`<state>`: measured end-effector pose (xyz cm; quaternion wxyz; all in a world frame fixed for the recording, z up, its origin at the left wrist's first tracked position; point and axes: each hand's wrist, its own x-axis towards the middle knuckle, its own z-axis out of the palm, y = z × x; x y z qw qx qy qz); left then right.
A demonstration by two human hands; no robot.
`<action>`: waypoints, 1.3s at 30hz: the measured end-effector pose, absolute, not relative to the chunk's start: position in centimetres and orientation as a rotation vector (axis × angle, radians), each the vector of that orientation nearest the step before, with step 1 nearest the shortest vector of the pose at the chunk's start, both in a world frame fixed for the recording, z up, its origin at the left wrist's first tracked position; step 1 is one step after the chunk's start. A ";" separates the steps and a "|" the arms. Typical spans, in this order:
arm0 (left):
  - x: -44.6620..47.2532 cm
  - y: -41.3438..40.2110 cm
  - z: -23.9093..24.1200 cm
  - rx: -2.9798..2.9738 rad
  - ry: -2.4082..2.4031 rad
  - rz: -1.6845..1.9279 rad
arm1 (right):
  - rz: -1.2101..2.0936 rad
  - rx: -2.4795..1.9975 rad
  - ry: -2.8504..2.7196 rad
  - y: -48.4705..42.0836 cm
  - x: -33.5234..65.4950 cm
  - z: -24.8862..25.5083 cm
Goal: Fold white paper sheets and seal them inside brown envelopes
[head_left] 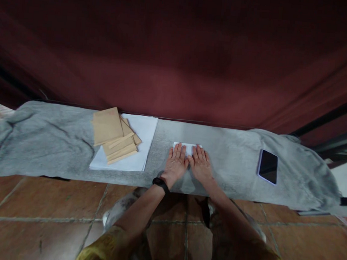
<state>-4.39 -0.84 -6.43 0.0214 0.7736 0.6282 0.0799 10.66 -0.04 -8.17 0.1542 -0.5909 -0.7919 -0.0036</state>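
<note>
A small piece of white paper (189, 149) lies on the grey cloth in front of me, mostly covered by my hands. My left hand (176, 162) rests flat on its left part, fingers stretched forward, a black band on the wrist. On the right part lies my right hand (201, 164), also flat with the fingers extended. The thumbs nearly meet at the middle. Whether the paper is folded underneath cannot be seen.
Left of my hands, several brown paper envelopes (107, 127) lie on a stack of white sheets (144, 143). A phone (268, 166) lies to the right. Grey cloth (231, 158) covers the narrow bench, with a dark red fabric wall (177, 86) behind it and floor tiles (56, 205) below.
</note>
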 end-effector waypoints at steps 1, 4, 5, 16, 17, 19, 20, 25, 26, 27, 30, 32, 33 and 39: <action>-4.5 -0.9 -6.5 2.390 1.957 0.251 | -0.017 -1.697 -2.262 0.0 10.8 -8.3; -4.9 -1.2 -6.5 2.378 1.977 0.249 | -0.036 -1.708 -2.243 0.0 11.2 -8.6; -4.9 -1.3 -6.5 2.378 1.985 0.243 | -0.041 -1.712 -2.237 0.0 11.3 -8.6; -5.0 -1.3 -6.1 2.473 1.992 0.146 | -0.085 -1.723 -2.227 0.4 11.3 -9.3; -5.0 -1.3 -6.2 2.477 1.994 0.149 | -0.088 -1.719 -2.227 0.4 11.4 -9.4; -5.1 -1.4 -6.3 2.479 1.995 0.154 | -0.098 -1.716 -2.224 0.4 11.8 -9.6; -5.0 -1.4 -6.3 2.475 1.995 0.157 | -0.105 -1.716 -2.220 0.4 12.0 -9.6; -4.8 -1.5 -6.2 2.447 1.993 0.167 | -0.165 -1.778 -2.132 0.4 13.4 -9.2; -4.8 -1.5 -6.1 2.441 1.995 0.170 | -0.177 -1.794 -2.107 0.4 13.5 -9.0; -4.7 -1.6 -6.0 2.435 1.996 0.171 | -0.180 -1.795 -2.092 0.5 13.4 -8.8; -4.5 -1.6 -5.7 2.437 1.978 0.163 | -0.092 -1.689 -2.142 0.7 12.4 -8.2; -4.3 -1.7 -5.5 2.464 1.954 0.139 | 0.022 -1.565 -2.229 0.7 11.2 -8.0; -4.3 -1.7 -5.4 2.483 1.943 0.123 | 0.071 -1.513 -2.269 0.7 10.6 -7.9; -4.1 -1.8 -5.5 2.536 1.903 0.071 | 0.116 -1.481 -2.370 0.2 8.9 -8.0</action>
